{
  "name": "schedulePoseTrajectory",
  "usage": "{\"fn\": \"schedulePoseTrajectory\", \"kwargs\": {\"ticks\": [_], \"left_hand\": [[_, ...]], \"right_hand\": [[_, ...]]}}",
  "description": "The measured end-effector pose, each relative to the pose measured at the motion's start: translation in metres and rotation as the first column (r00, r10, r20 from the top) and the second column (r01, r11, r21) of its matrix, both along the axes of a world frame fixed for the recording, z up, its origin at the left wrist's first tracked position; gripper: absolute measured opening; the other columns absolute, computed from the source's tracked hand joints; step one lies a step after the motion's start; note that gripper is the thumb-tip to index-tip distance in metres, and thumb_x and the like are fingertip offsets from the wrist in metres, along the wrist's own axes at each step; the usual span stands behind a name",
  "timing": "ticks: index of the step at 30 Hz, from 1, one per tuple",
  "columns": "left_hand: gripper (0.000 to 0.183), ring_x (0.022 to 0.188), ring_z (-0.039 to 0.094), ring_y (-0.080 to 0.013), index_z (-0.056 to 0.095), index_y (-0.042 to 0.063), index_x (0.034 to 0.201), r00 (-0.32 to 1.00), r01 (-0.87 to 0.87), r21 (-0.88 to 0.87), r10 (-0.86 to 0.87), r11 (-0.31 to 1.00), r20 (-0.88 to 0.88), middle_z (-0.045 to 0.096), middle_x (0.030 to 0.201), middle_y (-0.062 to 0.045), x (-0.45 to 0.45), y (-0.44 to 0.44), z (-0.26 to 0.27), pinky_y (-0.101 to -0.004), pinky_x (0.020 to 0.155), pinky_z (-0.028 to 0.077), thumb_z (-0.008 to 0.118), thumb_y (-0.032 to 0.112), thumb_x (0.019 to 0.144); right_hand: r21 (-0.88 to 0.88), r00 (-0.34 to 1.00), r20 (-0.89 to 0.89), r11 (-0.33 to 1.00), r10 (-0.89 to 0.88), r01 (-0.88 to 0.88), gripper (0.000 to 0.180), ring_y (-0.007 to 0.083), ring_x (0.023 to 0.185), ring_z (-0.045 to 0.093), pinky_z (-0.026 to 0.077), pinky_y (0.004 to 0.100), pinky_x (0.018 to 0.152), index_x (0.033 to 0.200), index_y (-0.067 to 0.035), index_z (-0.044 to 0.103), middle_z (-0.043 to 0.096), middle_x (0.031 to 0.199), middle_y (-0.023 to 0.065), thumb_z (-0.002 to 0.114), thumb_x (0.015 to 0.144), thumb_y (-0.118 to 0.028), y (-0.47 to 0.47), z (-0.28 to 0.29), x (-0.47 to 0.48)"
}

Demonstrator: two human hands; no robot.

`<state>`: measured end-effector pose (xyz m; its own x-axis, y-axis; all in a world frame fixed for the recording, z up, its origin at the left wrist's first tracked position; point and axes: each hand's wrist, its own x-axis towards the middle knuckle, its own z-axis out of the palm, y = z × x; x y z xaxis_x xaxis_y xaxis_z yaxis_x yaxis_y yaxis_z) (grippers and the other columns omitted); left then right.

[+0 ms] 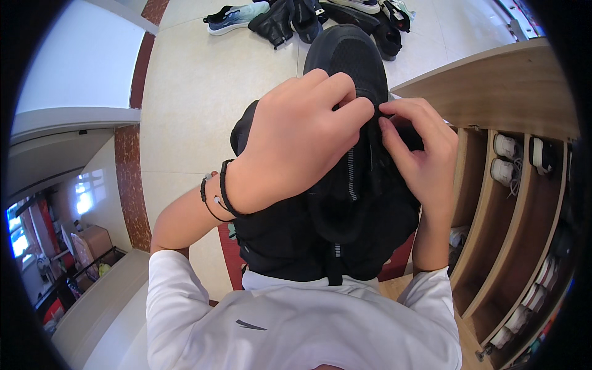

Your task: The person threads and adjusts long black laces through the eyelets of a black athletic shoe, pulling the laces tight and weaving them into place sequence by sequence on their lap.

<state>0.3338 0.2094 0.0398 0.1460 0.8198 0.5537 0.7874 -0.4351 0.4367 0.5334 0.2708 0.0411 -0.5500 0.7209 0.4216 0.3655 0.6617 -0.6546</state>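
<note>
A black shoe lies over my lap, its toe pointing away from me and its collar towards me. My left hand reaches across the shoe's upper with bent fingers, and black cord bracelets circle its wrist. On the shoe's right side, my right hand has its thumb and forefinger tips close together at the dark edge, near the left fingertips. Whether either hand pinches a lace or fabric is hidden or too dark to tell. Black clothing covers my lap beneath the shoe.
Several shoes and boots lie in a pile on the tiled floor ahead. At the right stands an open wooden shoe cabinet holding white and dark shoes. A white door is at the upper left, and a red mat shows beneath me.
</note>
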Motion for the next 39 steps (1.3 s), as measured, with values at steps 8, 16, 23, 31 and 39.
{"fn": "schedulePoseTrajectory", "kwargs": {"ticks": [8, 16, 23, 31, 39], "left_hand": [[0.018, 0.07, 0.057, -0.0197, 0.065, 0.01, 0.084, 0.974, 0.097, 0.187, -0.054, 0.978, -0.221, 0.059, 0.085, -0.002, -0.001, 0.001, -0.002, -0.0313, 0.057, 0.045, 0.072, 0.01, 0.068], [0.019, 0.074, 0.058, -0.0208, 0.066, 0.008, 0.086, 0.967, 0.121, 0.125, -0.088, 0.985, -0.239, 0.06, 0.087, -0.003, -0.007, -0.002, 0.0, -0.0323, 0.06, 0.047, 0.074, 0.009, 0.069], [0.027, 0.08, 0.06, -0.0239, 0.073, 0.005, 0.099, 0.977, 0.152, 0.077, -0.138, 0.985, -0.162, 0.063, 0.097, -0.006, -0.004, -0.016, 0.0, -0.035, 0.064, 0.05, 0.081, 0.007, 0.073], [0.027, 0.082, 0.06, -0.0245, 0.074, 0.004, 0.101, 0.991, 0.121, -0.002, -0.121, 0.993, -0.05, 0.063, 0.099, -0.007, -0.001, -0.028, 0.0, -0.0349, 0.067, 0.05, 0.08, 0.005, 0.074], [0.024, 0.085, 0.057, -0.0243, 0.076, 0.005, 0.099, 0.998, 0.025, -0.042, -0.023, 0.999, 0.055, 0.062, 0.095, -0.006, 0.008, -0.031, -0.001, -0.0338, 0.07, 0.049, 0.079, 0.002, 0.076]], "right_hand": [[0.001, 0.969, 0.087, 0.973, 0.232, -0.232, 0.021, 0.0276, 0.079, 0.066, 0.052, 0.0354, 0.07, 0.096, -0.004, 0.067, 0.065, 0.087, 0.0101, 0.075, 0.077, 0.001, 0.024, 0.006, 0.006], [0.013, 0.885, 0.255, 0.914, 0.39, -0.406, 0.019, 0.0282, 0.07, 0.062, 0.049, 0.0365, 0.063, 0.09, -0.007, 0.059, 0.059, 0.078, 0.0084, 0.073, 0.077, -0.005, 0.042, 0.008, -0.002], [0.159, 0.99, 0.114, 0.982, 0.083, -0.1, 0.017, 0.0238, 0.062, 0.063, 0.049, 0.0327, 0.057, 0.089, -0.003, 0.059, 0.06, 0.075, 0.0085, 0.074, 0.08, -0.004, 0.01, -0.004, -0.001], [-0.142, 0.978, 0.017, 0.968, -0.207, 0.207, 0.012, 0.0159, 0.062, 0.064, 0.05, 0.0287, 0.057, 0.088, -0.001, 0.063, 0.064, 0.073, 0.0073, 0.074, 0.084, -0.003, -0.021, -0.003, -0.011], [-0.048, 1.0, 0.011, 0.999, -0.002, 0.002, 0.013, 0.0216, 0.073, 0.065, 0.05, 0.0315, 0.07, 0.096, -0.001, 0.073, 0.068, 0.081, 0.0095, 0.075, 0.083, -0.001, -0.021, -0.003, 0.011]]}}
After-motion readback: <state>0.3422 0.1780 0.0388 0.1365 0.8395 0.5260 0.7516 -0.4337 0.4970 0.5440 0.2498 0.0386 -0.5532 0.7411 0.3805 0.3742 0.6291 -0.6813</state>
